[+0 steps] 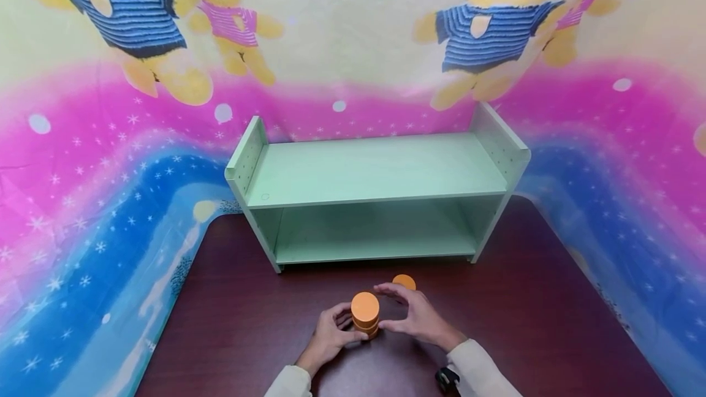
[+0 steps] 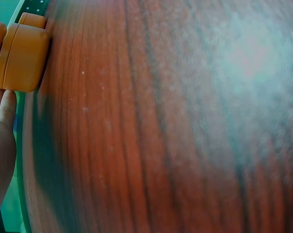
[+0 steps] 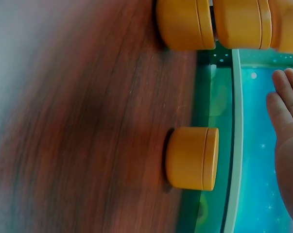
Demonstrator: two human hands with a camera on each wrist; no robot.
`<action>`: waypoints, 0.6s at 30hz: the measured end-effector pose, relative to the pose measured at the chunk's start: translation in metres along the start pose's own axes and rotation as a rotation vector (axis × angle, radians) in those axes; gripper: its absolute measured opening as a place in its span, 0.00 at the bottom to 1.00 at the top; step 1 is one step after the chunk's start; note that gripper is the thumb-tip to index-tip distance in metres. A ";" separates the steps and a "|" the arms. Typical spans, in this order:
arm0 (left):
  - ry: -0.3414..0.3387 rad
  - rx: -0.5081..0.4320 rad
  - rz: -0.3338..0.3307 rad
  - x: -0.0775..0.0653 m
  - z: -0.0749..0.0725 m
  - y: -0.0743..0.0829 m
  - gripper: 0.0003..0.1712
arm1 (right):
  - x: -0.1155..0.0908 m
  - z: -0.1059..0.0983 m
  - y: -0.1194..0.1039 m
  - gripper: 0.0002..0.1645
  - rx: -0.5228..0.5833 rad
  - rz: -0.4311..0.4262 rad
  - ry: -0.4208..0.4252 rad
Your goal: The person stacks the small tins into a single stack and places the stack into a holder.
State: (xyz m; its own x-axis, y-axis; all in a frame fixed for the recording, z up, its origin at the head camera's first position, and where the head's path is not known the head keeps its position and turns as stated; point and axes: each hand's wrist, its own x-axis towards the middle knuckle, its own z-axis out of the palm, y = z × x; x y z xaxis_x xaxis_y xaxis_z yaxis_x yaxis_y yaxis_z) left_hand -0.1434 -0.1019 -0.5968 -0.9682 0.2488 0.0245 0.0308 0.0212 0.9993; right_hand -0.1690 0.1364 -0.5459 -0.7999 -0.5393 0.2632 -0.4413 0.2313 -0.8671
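Note:
A stack of round orange lidded jars [image 1: 365,308] stands upright on the table, in front of the shelf. My left hand [image 1: 329,337] is curled around its left side, thumb at the front, fingers behind. In the left wrist view, those fingertips [image 2: 8,104] lie against the bottom jar [image 2: 27,58]. My right hand [image 1: 416,317] is just right of the stack, thumb and fingers spread apart, with nothing between them. The right wrist view shows the stack's bottom jar [image 3: 182,24] with others above it. A single orange jar [image 3: 190,158] stands apart, partly behind my right hand in the head view.
A pale green two-tier shelf [image 1: 375,170] with raised side panels stands at the back of the dark reddish wooden table [image 1: 220,323]. Behind and beside it hangs a colourful cloth [image 1: 342,97] printed with bears. A dark band is at my right wrist.

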 end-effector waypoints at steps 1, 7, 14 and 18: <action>0.000 0.002 -0.002 0.000 0.000 0.001 0.35 | -0.001 -0.001 0.000 0.38 0.001 0.003 0.002; 0.002 -0.002 -0.002 -0.002 0.000 0.004 0.36 | -0.005 -0.006 0.001 0.38 -0.008 0.020 0.018; -0.004 -0.008 -0.002 -0.001 0.000 0.005 0.35 | -0.009 -0.009 0.007 0.38 -0.075 0.006 0.055; -0.002 -0.009 -0.007 -0.001 0.000 0.004 0.35 | -0.011 -0.012 0.011 0.38 -0.097 0.002 0.077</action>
State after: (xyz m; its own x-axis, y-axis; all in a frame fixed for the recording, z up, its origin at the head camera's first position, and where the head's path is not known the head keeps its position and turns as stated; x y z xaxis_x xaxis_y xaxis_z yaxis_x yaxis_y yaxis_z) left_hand -0.1420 -0.1016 -0.5926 -0.9680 0.2503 0.0173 0.0217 0.0146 0.9997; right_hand -0.1702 0.1545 -0.5530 -0.8279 -0.4758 0.2969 -0.4743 0.3115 -0.8234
